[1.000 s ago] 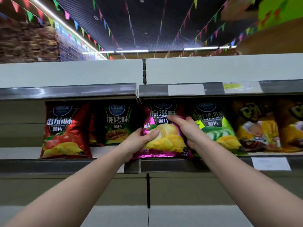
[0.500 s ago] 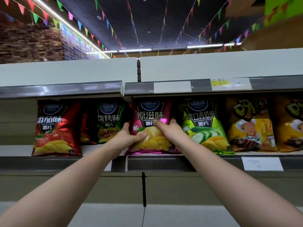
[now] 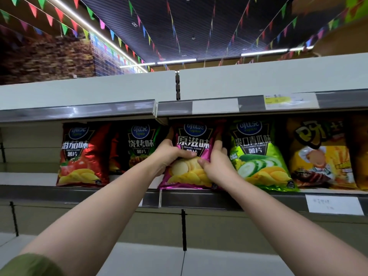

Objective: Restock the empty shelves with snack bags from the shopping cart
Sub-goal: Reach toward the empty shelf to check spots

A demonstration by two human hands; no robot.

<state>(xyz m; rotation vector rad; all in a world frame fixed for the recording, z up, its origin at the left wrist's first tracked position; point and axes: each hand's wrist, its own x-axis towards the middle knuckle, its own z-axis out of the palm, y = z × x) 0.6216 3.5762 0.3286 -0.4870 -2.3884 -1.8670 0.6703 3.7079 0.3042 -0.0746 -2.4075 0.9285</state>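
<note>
A magenta bag of original-flavour chips (image 3: 193, 144) stands upright on the shelf (image 3: 219, 200), between a dark green barbecue bag (image 3: 139, 148) and a lime cucumber bag (image 3: 258, 156). My left hand (image 3: 169, 154) grips its left edge, thumb across the front. My right hand (image 3: 216, 164) grips its right edge, fingers tucked behind the bag. A red tomato bag (image 3: 81, 156) stands furthest left. The shopping cart is out of view.
Yellow snack bags (image 3: 320, 154) fill the shelf to the right. The shelf above (image 3: 79, 111) overhangs the bag tops. The shelf stretch left of the red bag is bare. A lower shelf (image 3: 139, 259) lies beneath my arms. Pennant strings hang from the ceiling.
Both hands have slid from the bag's front to its two sides and pushed it deeper and more upright onto the shelf. My view has tilted slightly.
</note>
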